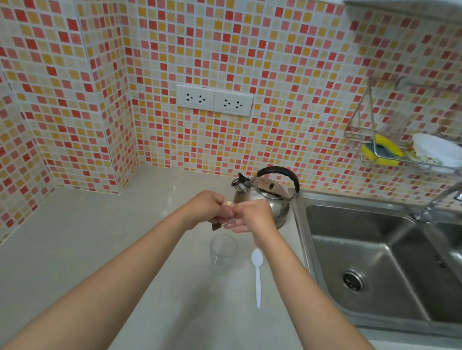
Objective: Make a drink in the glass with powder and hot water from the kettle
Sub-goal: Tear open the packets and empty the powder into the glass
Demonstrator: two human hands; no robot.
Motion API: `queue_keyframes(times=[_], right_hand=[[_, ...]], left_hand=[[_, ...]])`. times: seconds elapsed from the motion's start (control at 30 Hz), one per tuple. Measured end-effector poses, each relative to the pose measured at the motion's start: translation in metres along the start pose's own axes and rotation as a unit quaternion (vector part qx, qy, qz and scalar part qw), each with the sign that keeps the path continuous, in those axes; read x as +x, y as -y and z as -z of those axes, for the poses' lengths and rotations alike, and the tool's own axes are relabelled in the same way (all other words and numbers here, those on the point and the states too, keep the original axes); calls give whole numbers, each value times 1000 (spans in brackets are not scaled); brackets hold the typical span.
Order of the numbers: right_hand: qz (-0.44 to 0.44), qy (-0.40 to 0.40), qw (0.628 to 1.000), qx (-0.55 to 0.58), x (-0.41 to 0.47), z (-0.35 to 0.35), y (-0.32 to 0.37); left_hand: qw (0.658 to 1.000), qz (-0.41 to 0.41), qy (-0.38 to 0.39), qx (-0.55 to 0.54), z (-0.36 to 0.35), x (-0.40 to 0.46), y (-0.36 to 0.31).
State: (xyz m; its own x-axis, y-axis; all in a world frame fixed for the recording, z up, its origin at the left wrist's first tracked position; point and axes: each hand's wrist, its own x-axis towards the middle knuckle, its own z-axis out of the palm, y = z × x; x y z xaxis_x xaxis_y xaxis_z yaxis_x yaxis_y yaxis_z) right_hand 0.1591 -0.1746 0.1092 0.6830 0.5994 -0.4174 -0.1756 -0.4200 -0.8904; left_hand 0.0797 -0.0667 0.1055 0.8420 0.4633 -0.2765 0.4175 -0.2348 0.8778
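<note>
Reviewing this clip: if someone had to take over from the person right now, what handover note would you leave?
Left hand and right hand: both pinch a small powder sachet above the glass; whether it is torn open cannot be told.
Glass: upright on the counter, looks empty.
White plastic spoon: lying right of the glass, untouched.
Kettle: behind the hands, beside the sink.
Done: things laid out, sachet picked up.
Left: tip powder in, pour hot water, stir.

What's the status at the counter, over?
Left hand and right hand pinching a small packet above the glass. Glass looks empty. Kettle behind, spoon beside glass. Nothing in the way.
</note>
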Motion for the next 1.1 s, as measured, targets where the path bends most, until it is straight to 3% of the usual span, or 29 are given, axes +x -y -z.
queue_keyframes(times=[0.27,0.5,0.6,0.77,0.93,1.1], right_hand=[[29,15,998,54,-19,28,0],[-2,-10,1000,-6,-19,26,12],[-20,-28,997,-65,-14,21,17],[16,-107,980,-165,-1,7,11],[30,-112,985,-126,2,2,5],[38,-142,983,-110,1,-1,0]], left_hand=[[996,-33,50,-73,-12,5,-4],[995,-41,55,-70,-12,6,-1],[998,-43,14,-42,-13,5,-2],[988,-72,-100,93,-22,4,-7],[977,-64,-160,125,-31,-1,-5],[973,-53,-204,91,-42,-7,-2]])
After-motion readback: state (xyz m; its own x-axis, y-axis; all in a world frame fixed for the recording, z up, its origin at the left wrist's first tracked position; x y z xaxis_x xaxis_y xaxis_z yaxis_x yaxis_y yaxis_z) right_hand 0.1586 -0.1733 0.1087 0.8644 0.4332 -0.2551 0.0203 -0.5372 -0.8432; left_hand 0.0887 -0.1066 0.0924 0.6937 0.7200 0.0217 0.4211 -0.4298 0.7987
